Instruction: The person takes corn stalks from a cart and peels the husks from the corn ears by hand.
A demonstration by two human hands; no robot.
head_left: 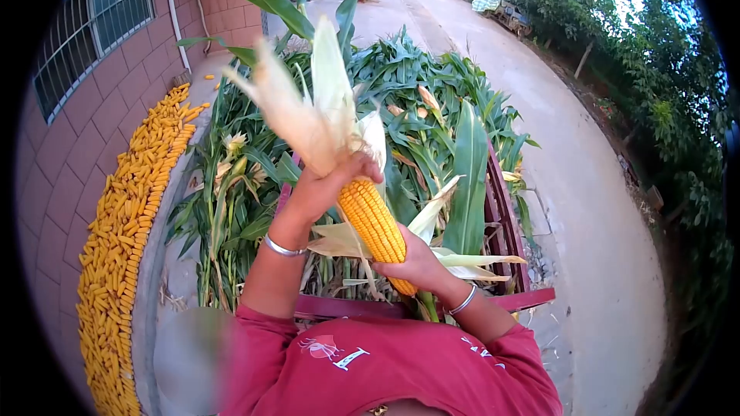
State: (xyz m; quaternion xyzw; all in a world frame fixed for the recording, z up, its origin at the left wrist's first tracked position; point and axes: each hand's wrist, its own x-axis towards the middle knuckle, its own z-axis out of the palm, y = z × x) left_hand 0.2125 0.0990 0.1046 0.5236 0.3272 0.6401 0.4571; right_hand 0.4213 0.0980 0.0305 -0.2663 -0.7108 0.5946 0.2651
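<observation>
An ear of corn (372,219) with bare yellow kernels slants in front of my chest, its lower end near my shirt. My left hand (337,183) is closed around the ear's upper end, where pale husk leaves (333,81) fan upward; some of them are blurred. Lower down, my right hand (420,260) grips the ear's side, with the fingers partly hidden behind it. Loose pale husk (435,212) sticks out behind and beside my right hand. Green cornstalks (416,69) lie heaped just beyond both hands.
A dark red cart frame (501,216) bears the stalks, and its front bar (347,308) crosses close to my body. Along the brick wall (92,127) on the left runs a long pile of husked corn ears (123,254). A concrete road (593,262) lies on the right, bordered by trees (678,108).
</observation>
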